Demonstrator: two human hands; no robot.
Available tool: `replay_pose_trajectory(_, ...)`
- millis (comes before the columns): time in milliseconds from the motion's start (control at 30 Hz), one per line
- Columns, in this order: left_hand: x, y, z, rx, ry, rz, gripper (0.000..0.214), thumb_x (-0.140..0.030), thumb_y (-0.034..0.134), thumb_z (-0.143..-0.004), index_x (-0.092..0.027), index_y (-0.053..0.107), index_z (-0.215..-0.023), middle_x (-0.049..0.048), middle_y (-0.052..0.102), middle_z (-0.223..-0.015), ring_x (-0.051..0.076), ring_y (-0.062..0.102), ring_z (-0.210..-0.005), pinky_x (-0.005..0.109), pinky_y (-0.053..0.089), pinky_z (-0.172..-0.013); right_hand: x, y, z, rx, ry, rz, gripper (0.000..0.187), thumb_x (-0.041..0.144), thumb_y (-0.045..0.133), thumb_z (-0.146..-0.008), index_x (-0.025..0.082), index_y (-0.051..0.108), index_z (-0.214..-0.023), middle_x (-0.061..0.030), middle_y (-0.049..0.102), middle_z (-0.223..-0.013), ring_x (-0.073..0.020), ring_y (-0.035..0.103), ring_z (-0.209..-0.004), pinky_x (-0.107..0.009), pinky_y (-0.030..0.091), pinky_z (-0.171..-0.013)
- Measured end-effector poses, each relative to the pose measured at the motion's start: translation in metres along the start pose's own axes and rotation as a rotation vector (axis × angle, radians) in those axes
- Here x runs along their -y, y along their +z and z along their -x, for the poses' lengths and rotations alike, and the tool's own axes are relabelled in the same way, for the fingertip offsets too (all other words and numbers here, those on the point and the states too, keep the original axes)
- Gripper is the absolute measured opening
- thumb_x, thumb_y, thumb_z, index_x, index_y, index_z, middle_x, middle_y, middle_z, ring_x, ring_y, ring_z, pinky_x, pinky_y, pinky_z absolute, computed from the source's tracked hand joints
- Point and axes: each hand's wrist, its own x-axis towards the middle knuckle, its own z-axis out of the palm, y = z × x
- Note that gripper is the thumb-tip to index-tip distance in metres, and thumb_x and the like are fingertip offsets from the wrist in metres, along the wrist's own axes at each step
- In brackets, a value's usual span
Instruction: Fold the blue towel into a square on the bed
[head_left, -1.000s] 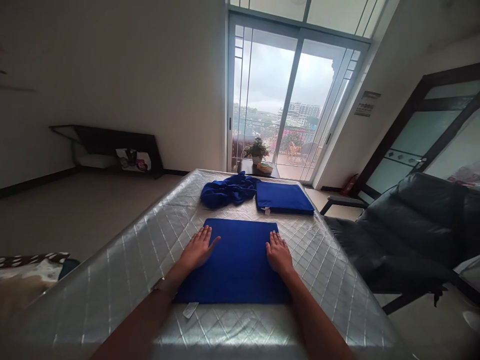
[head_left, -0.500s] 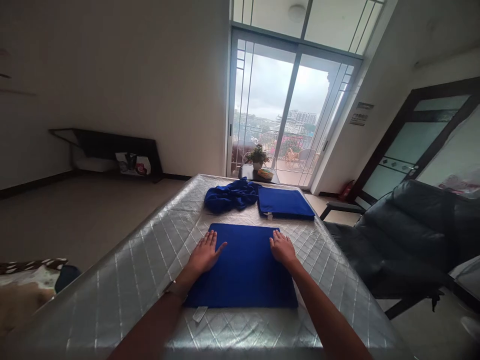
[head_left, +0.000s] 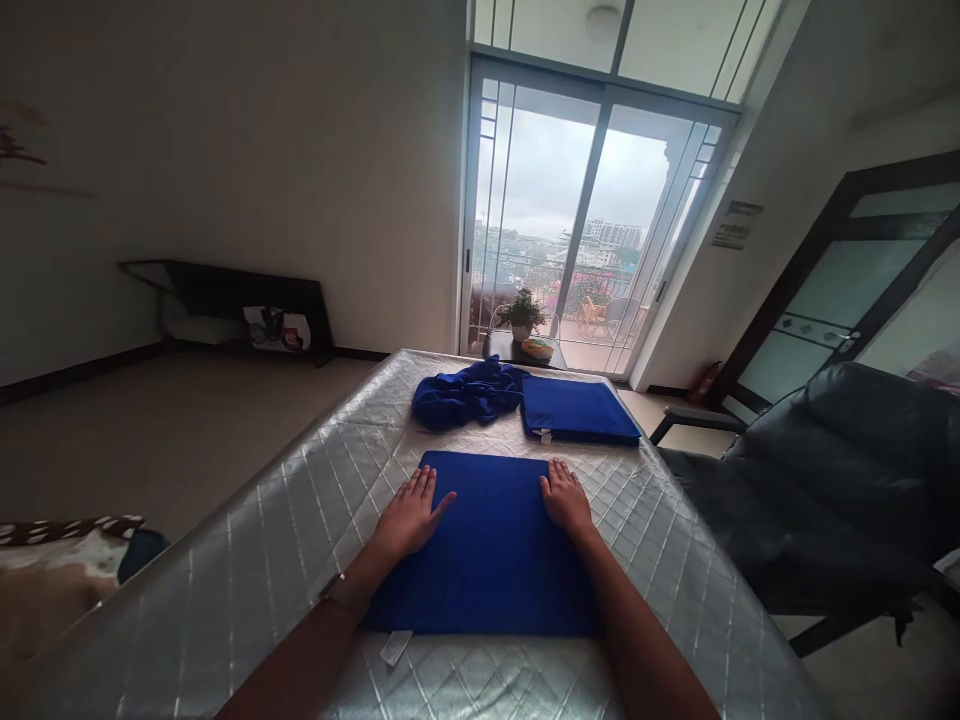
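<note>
A folded blue cloth (head_left: pixel 487 545) lies flat on a silver quilted table (head_left: pixel 285 540) in front of me. My left hand (head_left: pixel 411 516) rests flat on its left edge, fingers stretched out and thumb spread. My right hand (head_left: pixel 565 495) lies flat on its right edge, fingers together and extended. Both hands hold nothing. A white tag (head_left: pixel 394 647) sticks out at the cloth's near left corner. Farther back sit a crumpled blue cloth (head_left: pixel 463 393) and, to its right, a neat stack of folded blue cloths (head_left: pixel 576 409).
A black leather armchair (head_left: pixel 825 480) stands right of the table. Glass sliding doors (head_left: pixel 577 215) open to a balcony with a potted plant (head_left: pixel 521 314). A dark low shelf (head_left: pixel 225 300) runs along the left wall. A patterned cushion (head_left: pixel 60 570) lies at lower left.
My view shifted slightly; both hands stayed flat on the folded cloth, edging a little forward along its sides.
</note>
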Motion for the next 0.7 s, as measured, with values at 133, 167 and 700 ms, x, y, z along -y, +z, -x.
replay_pose_trajectory(133,0.001,0.001,0.000,0.005,-0.002,-0.022,0.085,-0.065,0.008,-0.095,-0.002,0.018,-0.152,0.0147,0.013,-0.161,0.024,0.013,-0.149,0.041,0.014,-0.121,0.000,0.000,0.000,-0.005,-0.004,-0.002,0.061,0.038,0.021,-0.099,0.008,0.026,-0.152,-0.0083,0.024,-0.159,-0.0174,0.016,-0.147,-0.034,0.009,-0.119)
replay_pose_trajectory(167,0.001,0.001,0.000,0.007,-0.003,-0.028,0.085,-0.065,0.008,-0.095,-0.002,0.018,-0.152,0.0145,0.013,-0.161,0.024,0.013,-0.149,0.041,0.014,-0.121,0.000,0.000,0.000,-0.008,-0.004,-0.006,0.061,0.038,0.021,-0.099,0.008,0.026,-0.152,-0.0084,0.023,-0.159,-0.0177,0.016,-0.147,-0.034,0.009,-0.118)
replay_pose_trajectory(700,0.007,0.010,-0.005,-0.078,-0.023,-0.073,0.076,-0.058,0.017,-0.098,-0.004,0.023,-0.151,0.0148,0.019,-0.159,0.024,0.018,-0.148,0.041,0.019,-0.120,0.001,-0.003,-0.001,0.067,0.011,-0.034,0.063,0.040,0.019,-0.099,0.008,0.022,-0.153,-0.0072,0.017,-0.161,-0.0181,0.010,-0.148,-0.036,0.007,-0.119)
